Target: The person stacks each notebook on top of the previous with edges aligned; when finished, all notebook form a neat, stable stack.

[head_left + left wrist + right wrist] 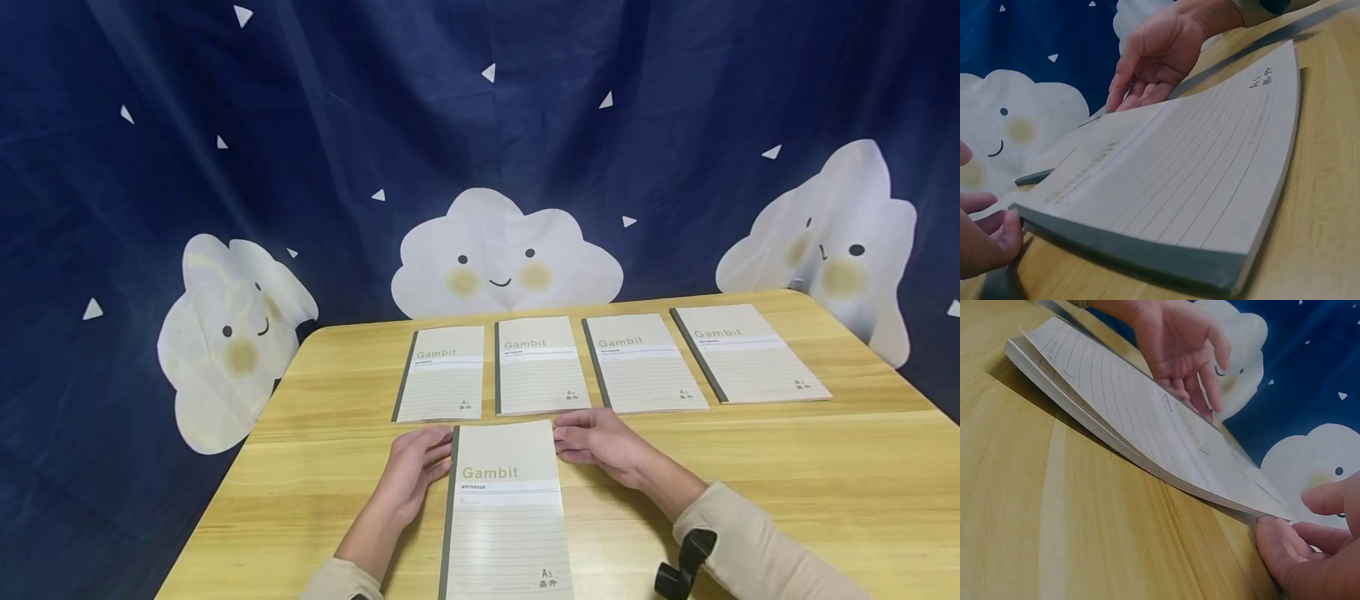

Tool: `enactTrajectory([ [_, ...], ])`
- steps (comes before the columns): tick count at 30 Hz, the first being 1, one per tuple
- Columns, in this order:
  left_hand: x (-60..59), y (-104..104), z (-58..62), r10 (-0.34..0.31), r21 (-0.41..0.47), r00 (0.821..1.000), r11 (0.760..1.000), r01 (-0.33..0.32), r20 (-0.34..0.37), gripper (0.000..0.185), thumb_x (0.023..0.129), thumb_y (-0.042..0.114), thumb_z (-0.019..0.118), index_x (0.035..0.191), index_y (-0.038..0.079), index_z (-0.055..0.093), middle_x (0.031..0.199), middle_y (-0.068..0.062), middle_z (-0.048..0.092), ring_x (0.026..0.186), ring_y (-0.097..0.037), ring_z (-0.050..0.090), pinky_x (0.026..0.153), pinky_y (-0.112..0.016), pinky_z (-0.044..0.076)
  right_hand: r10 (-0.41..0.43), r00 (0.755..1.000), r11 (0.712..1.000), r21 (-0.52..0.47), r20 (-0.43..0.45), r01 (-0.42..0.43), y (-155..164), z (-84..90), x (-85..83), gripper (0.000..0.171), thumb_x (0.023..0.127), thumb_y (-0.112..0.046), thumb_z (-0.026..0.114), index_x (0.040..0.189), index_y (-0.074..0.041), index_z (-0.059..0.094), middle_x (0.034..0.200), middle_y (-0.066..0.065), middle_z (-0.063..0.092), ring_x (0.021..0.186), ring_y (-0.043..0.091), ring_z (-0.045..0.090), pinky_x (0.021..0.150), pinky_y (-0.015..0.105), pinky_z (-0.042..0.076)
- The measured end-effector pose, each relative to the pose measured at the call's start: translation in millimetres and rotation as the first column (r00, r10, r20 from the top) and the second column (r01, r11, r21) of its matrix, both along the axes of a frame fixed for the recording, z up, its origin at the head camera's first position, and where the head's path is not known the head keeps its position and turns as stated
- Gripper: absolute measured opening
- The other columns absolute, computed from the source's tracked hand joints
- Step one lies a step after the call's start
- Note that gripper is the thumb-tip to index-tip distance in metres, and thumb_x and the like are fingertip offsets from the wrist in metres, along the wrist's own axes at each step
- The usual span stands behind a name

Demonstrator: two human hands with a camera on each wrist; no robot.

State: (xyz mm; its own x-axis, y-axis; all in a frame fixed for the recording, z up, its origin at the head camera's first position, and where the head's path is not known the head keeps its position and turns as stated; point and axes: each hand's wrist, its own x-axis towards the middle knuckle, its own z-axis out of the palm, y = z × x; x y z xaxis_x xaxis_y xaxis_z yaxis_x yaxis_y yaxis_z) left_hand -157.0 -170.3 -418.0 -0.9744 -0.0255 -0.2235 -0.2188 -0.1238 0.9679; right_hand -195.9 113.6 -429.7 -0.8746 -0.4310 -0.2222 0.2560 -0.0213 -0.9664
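A cream notebook [506, 521] with a dark spine and "Gambit" on its cover lies upright to me at the near middle of the table. My left hand [411, 471] is at its upper left, fingertips against the dark spine [1129, 250]. On the other side, my right hand [600, 446] touches the upper right edge with its fingertips, thumb apart from the cover in the right wrist view. Neither hand curls round the notebook. Its cover lifts a little off the pages at the near end, seen in the right wrist view.
Behind it, several matching notebooks stand in a row: the leftmost notebook [442, 387], two middle notebooks [542, 379] [648, 375] and the rightmost notebook [750, 367]. The wooden table [810, 483] ends at a dark blue curtain [337, 108] with clouds. A black strap [693, 554] hangs at my right sleeve.
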Motion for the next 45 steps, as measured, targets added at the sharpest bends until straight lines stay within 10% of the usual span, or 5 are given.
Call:
enactTrajectory([
  [20,-8.6,-8.8,-20.1,0.018,0.013,0.998,1.000,-0.017,-0.055,0.035,0.086,-0.004,0.059,0.120,-0.010,0.056,0.109,-0.013,0.060,0.090,-0.013,0.058,0.077,-0.019,0.052,-0.018,0.997,1.000,0.004,-0.072,0.019,-3.8,-2.9,4.2,0.049,0.091,-0.008,0.059,0.130,0.017,0.041,0.121,0.027,0.056,0.104,0.028,0.061,0.093,0.039,0.050],
  [37,9.5,-9.5,-24.6,-0.211,-0.077,0.971,0.976,0.203,-0.115,0.065,0.082,0.001,0.060,0.143,0.005,0.038,0.129,-0.019,0.042,0.112,-0.024,0.050,0.094,-0.025,0.048,0.089,0.995,0.993,-0.068,-0.037,-0.092,0.5,-3.7,24.0,0.074,0.086,-0.002,0.059,0.147,0.003,0.018,0.130,0.028,0.037,0.107,0.026,0.053,0.094,0.045,0.049],
  [45,11.6,-3.9,-20.2,-0.121,0.045,0.989,0.991,0.125,-0.088,0.061,0.085,-0.007,0.053,0.142,0.006,0.038,0.117,-0.015,0.045,0.108,-0.020,0.049,0.096,-0.024,0.046,0.095,0.993,0.993,-0.065,-0.063,-0.100,-1.1,-6.1,29.7,0.065,0.087,-0.005,0.061,0.138,0.016,0.028,0.131,0.030,0.045,0.112,0.027,0.054,0.096,0.036,0.048],
])
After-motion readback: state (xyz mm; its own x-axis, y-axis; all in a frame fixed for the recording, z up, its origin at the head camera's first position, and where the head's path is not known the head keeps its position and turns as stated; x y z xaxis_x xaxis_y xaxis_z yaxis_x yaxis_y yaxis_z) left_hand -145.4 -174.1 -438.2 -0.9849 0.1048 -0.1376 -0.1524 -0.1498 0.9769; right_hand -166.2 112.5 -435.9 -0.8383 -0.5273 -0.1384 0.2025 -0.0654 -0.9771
